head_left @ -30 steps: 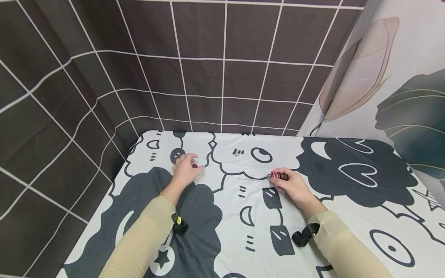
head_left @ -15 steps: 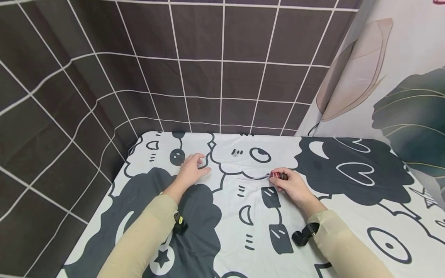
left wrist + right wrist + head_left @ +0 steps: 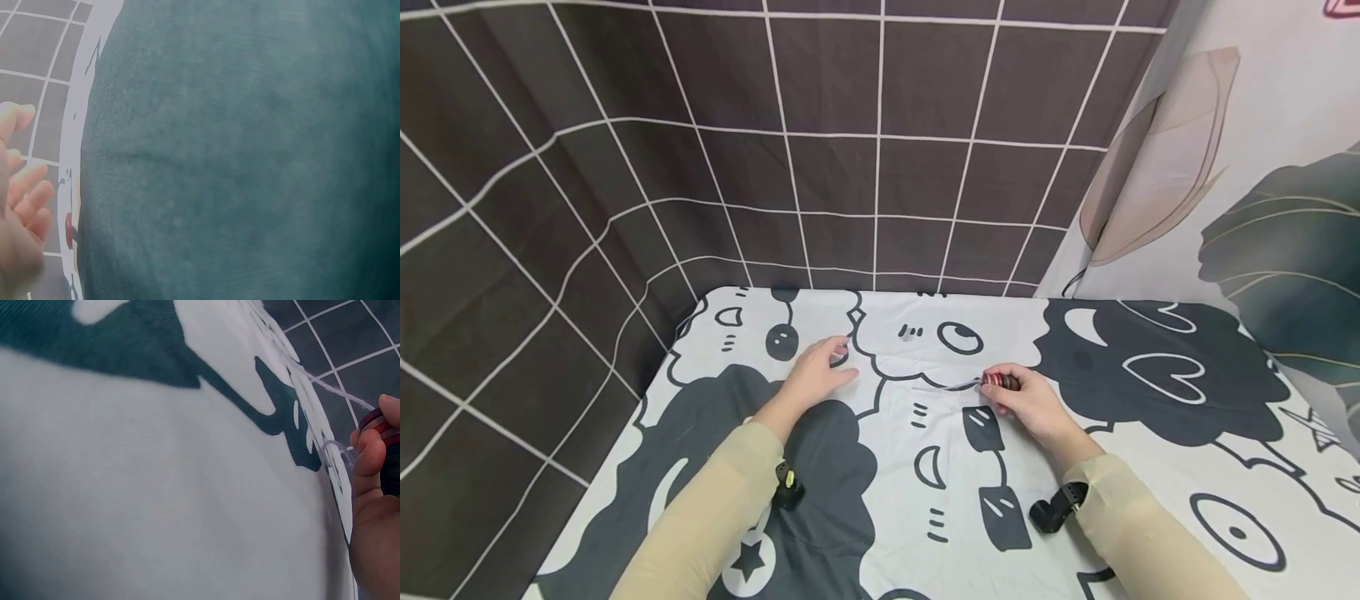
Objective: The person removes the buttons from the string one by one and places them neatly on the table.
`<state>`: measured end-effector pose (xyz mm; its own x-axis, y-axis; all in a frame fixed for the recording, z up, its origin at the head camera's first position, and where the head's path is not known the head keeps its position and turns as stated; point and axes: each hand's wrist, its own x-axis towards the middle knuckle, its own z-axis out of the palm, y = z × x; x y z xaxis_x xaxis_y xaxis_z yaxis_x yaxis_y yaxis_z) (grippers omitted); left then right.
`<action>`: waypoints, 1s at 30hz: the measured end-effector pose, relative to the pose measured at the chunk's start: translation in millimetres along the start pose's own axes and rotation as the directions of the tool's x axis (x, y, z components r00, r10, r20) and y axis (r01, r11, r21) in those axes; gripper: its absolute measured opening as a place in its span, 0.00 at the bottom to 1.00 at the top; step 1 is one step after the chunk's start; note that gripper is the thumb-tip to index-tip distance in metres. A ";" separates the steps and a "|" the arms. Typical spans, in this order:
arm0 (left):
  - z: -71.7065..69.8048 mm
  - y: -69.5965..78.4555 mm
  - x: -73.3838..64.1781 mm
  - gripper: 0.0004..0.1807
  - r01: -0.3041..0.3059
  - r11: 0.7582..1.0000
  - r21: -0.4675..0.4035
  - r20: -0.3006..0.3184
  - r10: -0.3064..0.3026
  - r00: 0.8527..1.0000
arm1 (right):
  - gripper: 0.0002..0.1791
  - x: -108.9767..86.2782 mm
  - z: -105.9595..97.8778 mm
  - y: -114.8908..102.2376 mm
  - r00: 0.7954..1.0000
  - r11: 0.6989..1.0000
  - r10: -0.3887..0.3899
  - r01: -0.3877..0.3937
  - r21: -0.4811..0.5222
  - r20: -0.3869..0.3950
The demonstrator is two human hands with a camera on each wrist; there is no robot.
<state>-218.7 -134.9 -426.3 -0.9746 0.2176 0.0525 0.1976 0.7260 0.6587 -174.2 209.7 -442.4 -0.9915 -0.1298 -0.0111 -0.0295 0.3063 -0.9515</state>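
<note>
My right hand [image 3: 1026,396] pinches a short round object with red and dark bands [image 3: 1002,381], like a stack of discs; its kind is unclear. A thin pale string [image 3: 958,386] runs left from it, and the right wrist view shows two pale strands [image 3: 337,390] near the banded end. To the left, my left hand [image 3: 816,375] is held at the cloth with thumb and fingers apart and loosely bent. Nothing shows in its grasp. A small dark red disc [image 3: 69,230] lies near these fingers in the left wrist view; the head view does not show it.
A black and white cartoon-print cloth [image 3: 895,483] covers the surface. Behind and to the left hangs a dark curtain with a white grid [image 3: 835,175]. A leaf-print curtain [image 3: 1180,208] hangs at the right. Each wrist carries a small black camera [image 3: 1052,512].
My left hand has shifted to the right, and the dark red disc seen by its thumb is out of sight in the head view. The right hand has kept its hold, almost unmoved.
</note>
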 end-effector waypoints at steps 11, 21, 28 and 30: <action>-0.3 4.1 -0.3 0.33 -0.041 0.999 -0.012 0.032 0.042 0.999 | 0.20 1.0 1.0 1.6 1.000 0.999 0.009 -0.010 -0.035 -0.005; -0.1 13.2 0.2 0.35 -0.049 0.999 -0.010 0.069 0.049 0.996 | 0.19 0.5 0.0 0.2 1.000 0.999 0.002 -0.002 -0.036 -0.007; 1.6 22.5 0.3 0.36 -0.054 0.998 -0.025 0.109 0.056 0.992 | 0.20 1.2 0.8 -0.5 1.000 0.999 0.009 -0.009 -0.047 -0.008; 2.4 24.6 0.7 0.36 -0.055 0.998 -0.022 0.120 0.057 0.991 | 0.20 1.2 0.7 -1.0 1.000 0.999 0.009 -0.010 -0.050 -0.011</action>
<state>-214.3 -115.4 -411.9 -0.9421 0.3353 -0.0007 0.2481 0.6986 0.6711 -175.2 208.6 -441.7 -0.9930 -0.1167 -0.0166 -0.0260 0.3544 -0.9347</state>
